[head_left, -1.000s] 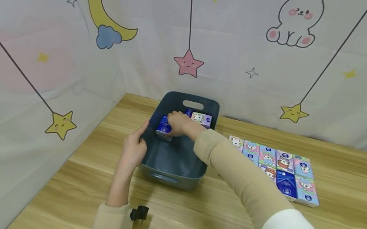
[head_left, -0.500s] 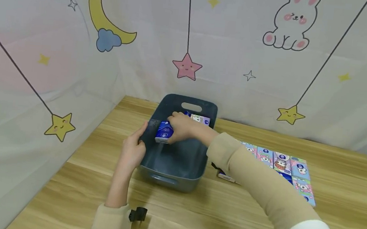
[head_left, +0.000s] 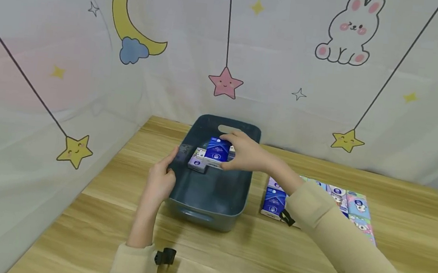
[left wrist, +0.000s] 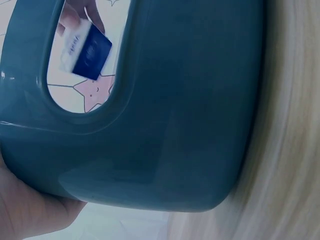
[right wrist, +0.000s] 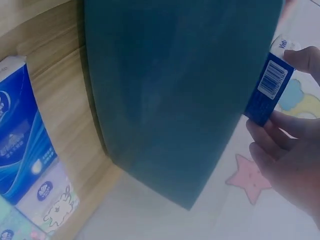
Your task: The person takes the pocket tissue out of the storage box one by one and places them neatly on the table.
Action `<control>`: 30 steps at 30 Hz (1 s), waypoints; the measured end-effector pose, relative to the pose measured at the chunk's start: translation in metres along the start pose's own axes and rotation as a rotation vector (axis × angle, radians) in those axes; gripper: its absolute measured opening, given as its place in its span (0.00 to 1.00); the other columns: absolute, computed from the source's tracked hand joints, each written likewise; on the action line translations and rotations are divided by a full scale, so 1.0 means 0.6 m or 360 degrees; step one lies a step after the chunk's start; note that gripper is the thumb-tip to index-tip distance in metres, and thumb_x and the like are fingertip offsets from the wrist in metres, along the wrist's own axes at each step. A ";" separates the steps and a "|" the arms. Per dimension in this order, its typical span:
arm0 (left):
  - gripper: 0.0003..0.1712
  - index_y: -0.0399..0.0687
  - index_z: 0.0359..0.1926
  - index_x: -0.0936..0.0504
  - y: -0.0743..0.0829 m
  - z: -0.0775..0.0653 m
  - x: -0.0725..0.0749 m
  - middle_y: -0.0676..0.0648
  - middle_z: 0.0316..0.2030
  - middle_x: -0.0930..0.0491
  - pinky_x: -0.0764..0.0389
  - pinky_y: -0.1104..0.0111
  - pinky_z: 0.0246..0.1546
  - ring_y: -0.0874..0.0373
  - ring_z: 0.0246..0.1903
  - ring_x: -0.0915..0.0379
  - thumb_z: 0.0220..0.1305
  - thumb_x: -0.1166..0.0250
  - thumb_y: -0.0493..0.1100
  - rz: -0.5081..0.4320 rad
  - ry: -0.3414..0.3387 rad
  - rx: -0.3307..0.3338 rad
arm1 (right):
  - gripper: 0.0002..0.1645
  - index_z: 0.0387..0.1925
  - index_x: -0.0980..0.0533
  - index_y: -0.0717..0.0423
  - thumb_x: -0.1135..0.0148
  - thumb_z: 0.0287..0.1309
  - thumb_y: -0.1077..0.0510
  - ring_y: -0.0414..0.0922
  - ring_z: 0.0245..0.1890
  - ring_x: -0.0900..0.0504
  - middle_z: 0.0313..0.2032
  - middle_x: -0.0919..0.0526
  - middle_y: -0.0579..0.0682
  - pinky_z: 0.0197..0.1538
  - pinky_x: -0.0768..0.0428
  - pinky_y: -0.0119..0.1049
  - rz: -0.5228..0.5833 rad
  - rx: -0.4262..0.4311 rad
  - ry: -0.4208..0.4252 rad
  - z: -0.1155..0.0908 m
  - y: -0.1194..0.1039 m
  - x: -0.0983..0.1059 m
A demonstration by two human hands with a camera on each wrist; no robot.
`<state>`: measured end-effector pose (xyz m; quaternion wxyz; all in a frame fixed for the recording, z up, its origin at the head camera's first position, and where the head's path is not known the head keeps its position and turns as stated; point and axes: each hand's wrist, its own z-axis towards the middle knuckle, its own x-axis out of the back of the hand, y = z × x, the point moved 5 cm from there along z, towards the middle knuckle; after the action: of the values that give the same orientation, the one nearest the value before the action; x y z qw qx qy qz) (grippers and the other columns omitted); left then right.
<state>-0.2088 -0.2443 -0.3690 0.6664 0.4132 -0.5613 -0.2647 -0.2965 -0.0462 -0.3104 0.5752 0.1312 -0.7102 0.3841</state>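
My right hand [head_left: 245, 153] pinches a blue tissue pack [head_left: 217, 151] between thumb and fingers. In the right wrist view the pack, with a white barcode label on its side, shows beyond the bin's rim. The dark teal bin [head_left: 198, 216] has oval handle slots, and the same blue pack shows through one in the left wrist view. A cartoon-printed lavender tissue pack [head_left: 197, 163] lies in the bin, left of the held pack. Another light pack behind is mostly hidden. My left hand [head_left: 161, 179] holds the bin's left rim, its index finger stretched along it.
Right of the bin, several tissue packs stand in rows on the wooden table [head_left: 198, 259], including a blue pack [head_left: 274, 200] at the near left corner. My right sleeve [head_left: 344, 238] covers part of the rows. A printed curtain [head_left: 270, 102] hangs behind.
My right hand has lifted the blue pack and shifted it right, uncovering the lavender pack in the bin. My right forearm has moved rightward. The left hand has stayed on the rim.
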 end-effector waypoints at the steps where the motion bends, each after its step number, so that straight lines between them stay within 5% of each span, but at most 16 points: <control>1: 0.38 0.50 0.71 0.38 0.000 0.000 -0.002 0.40 0.70 0.39 0.37 0.51 0.67 0.46 0.69 0.44 0.58 0.59 0.28 -0.0007 -0.0001 -0.0001 | 0.49 0.69 0.38 0.56 0.32 0.47 0.44 0.54 0.65 0.35 0.67 0.36 0.58 0.65 0.30 0.54 0.0020 -0.0008 0.0024 -0.009 0.004 0.005; 19: 0.38 0.50 0.71 0.39 0.001 -0.002 -0.002 0.38 0.70 0.39 0.33 0.52 0.60 0.47 0.61 0.37 0.59 0.59 0.28 0.0051 0.0007 0.0023 | 0.51 0.70 0.41 0.51 0.28 0.45 0.49 0.52 0.62 0.32 0.62 0.33 0.52 0.61 0.27 0.55 0.0255 -0.0086 0.0321 -0.177 0.036 0.032; 30: 0.37 0.51 0.71 0.39 0.001 0.000 -0.003 0.38 0.69 0.39 0.37 0.50 0.67 0.46 0.69 0.44 0.59 0.58 0.29 0.0052 0.0008 0.0023 | 0.48 0.67 0.38 0.49 0.27 0.45 0.49 0.52 0.58 0.29 0.61 0.31 0.51 0.55 0.24 0.56 0.0247 -0.0182 0.0362 -0.272 0.070 -0.024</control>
<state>-0.2091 -0.2426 -0.3692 0.6690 0.4094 -0.5682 -0.2488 -0.2017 0.0919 -0.3333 0.6271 -0.0014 -0.6691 0.3988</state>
